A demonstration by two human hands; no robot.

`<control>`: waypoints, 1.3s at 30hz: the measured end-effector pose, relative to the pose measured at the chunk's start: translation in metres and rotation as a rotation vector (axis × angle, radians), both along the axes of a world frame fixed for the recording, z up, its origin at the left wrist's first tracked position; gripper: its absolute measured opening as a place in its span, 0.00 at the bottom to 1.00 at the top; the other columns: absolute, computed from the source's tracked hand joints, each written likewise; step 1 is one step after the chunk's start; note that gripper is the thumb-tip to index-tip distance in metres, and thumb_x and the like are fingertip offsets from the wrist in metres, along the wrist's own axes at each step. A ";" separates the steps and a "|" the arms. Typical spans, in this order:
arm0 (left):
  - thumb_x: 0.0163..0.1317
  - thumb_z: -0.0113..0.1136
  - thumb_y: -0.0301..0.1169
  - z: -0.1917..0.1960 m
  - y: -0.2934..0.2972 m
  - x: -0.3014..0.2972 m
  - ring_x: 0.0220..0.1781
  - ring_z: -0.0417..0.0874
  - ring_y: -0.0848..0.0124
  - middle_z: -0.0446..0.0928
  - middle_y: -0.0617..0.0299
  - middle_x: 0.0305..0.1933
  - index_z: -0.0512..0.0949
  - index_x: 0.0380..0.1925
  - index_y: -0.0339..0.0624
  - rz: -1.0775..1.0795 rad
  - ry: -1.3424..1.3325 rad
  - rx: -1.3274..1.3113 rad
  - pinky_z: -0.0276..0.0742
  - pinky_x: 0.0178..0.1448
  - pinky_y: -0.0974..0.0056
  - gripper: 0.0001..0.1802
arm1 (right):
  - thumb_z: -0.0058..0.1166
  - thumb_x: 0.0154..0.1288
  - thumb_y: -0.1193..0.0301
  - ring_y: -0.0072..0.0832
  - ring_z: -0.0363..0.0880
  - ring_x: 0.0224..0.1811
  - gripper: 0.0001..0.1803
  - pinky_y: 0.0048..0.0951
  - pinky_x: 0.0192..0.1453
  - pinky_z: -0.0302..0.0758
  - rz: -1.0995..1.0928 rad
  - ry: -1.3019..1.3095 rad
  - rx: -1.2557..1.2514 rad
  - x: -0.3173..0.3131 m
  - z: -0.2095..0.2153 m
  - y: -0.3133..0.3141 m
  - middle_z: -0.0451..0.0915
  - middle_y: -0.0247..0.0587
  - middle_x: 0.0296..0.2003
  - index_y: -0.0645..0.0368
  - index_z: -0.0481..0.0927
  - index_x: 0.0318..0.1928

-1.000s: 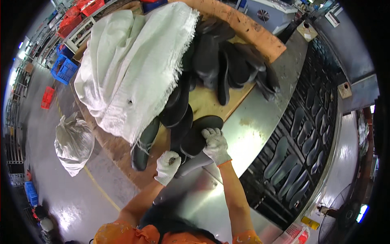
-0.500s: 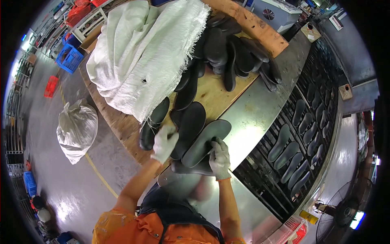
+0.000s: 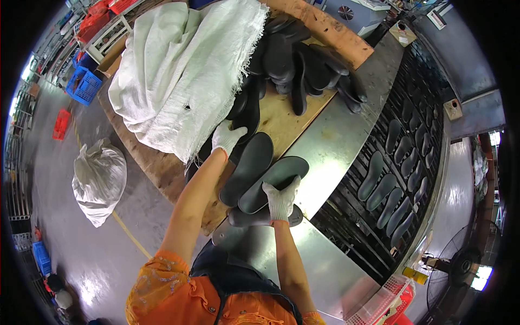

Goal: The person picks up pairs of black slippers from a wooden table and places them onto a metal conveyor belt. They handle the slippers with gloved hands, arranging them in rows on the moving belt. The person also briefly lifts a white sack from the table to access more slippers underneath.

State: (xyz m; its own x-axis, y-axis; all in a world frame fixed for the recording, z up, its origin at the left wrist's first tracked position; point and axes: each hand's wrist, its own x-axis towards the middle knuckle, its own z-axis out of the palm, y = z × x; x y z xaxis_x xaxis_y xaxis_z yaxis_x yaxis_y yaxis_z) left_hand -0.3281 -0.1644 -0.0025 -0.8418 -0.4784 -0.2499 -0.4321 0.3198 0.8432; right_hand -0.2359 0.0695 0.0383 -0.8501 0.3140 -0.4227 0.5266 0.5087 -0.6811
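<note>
My right hand [image 3: 281,199], in a white knit glove, lies across the lower half of a black insole [image 3: 281,168], thumb and fingers at its two sides. A second black insole [image 3: 254,157] lies left of it, and another [image 3: 249,218] sits beneath, at the table edge. My left hand [image 3: 226,137], also gloved, is beside the fringed edge of a white woven sack [image 3: 173,76], at a dark insole [image 3: 249,115]. Its thumb stands apart from the fingers, whose tips are partly hard to make out.
A heap of black insoles [image 3: 279,57] lies on the wooden board [image 3: 292,127] before a wooden rail [image 3: 325,27]. To the right, a dark slatted conveyor [image 3: 346,227] carries several insoles. A tied white sack [image 3: 100,179] is on the floor at left; a fan [image 3: 460,265] stands lower right.
My left hand has moved away from me, up to the insoles beside the sack. My right hand has shifted from the insole's right edge to lie across it. The view has shifted slightly.
</note>
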 end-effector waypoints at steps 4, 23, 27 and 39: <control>0.49 0.75 0.50 -0.017 -0.004 -0.004 0.70 0.74 0.51 0.73 0.39 0.68 0.72 0.64 0.28 0.035 -0.096 -0.054 0.68 0.73 0.56 0.48 | 0.71 0.50 0.79 0.42 0.74 0.64 0.60 0.40 0.70 0.72 -0.016 0.100 -0.139 0.002 -0.008 0.003 0.70 0.58 0.64 0.53 0.47 0.79; 0.55 0.73 0.43 0.029 -0.003 0.051 0.66 0.77 0.52 0.76 0.37 0.64 0.68 0.65 0.21 -0.086 -0.134 0.343 0.70 0.69 0.57 0.45 | 0.59 0.58 0.81 0.20 0.74 0.19 0.06 0.22 0.15 0.66 -0.376 -0.058 -0.931 0.005 -0.029 0.016 0.81 0.36 0.27 0.57 0.77 0.34; 0.54 0.72 0.46 0.007 -0.025 0.098 0.62 0.81 0.52 0.79 0.37 0.60 0.73 0.62 0.29 -0.402 -0.192 0.015 0.73 0.66 0.56 0.41 | 0.53 0.55 0.82 0.36 0.86 0.35 0.16 0.37 0.39 0.86 -0.398 0.122 -1.263 0.002 -0.029 0.052 0.84 0.46 0.37 0.70 0.78 0.46; 0.57 0.70 0.32 -0.027 0.010 0.192 0.78 0.61 0.55 0.58 0.38 0.77 0.51 0.74 0.21 -0.064 -0.125 0.538 0.56 0.79 0.61 0.52 | 0.71 0.55 0.77 0.30 0.82 0.46 0.33 0.33 0.51 0.82 -0.054 -0.154 -1.031 0.059 -0.043 -0.010 0.83 0.40 0.48 0.61 0.73 0.62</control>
